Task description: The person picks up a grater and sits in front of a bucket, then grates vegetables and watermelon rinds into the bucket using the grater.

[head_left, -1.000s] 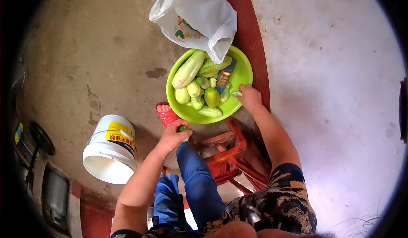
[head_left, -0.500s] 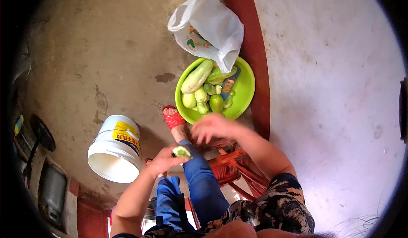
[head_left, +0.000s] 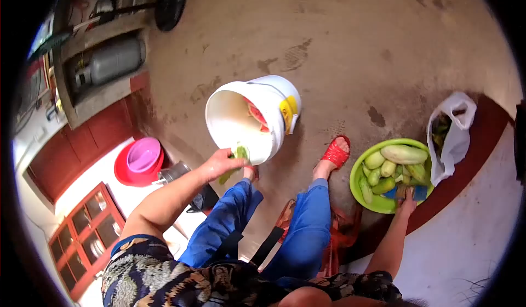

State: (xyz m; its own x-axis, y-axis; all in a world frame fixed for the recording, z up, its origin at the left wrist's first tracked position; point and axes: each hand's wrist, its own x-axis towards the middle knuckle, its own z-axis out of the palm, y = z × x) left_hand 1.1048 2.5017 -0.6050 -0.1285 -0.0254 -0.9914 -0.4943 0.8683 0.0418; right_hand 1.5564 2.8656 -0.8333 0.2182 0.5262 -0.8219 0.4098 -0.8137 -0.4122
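Observation:
My left hand [head_left: 220, 165] is closed around a cut piece of a green cucumber-like vegetable [head_left: 241, 152], at the lower rim of a white bucket [head_left: 219, 96]. The bucket's mouth faces me, and red pieces [head_left: 255, 112] show inside. My right hand [head_left: 406, 203] reaches into a lime-green basin [head_left: 359, 189]. Its fingers look closed on a flat blue and tan object [head_left: 419, 192], partly hidden by the hand. Beside it in the basin lie several green cucumber-like vegetables [head_left: 404, 154] of various sizes.
A white plastic bag [head_left: 457, 137] with dark contents stands against the basin's right side. Between my legs is a red stool [head_left: 342, 230]. At left are red and pink basins [head_left: 143, 156], a grey gas cylinder [head_left: 116, 61] and a red-framed cabinet [head_left: 82, 230].
The view has swung left, toward the bucket. My left hand has brought the cut vegetable to the bucket's rim. The right hand has gone down into the basin onto the blue and tan object.

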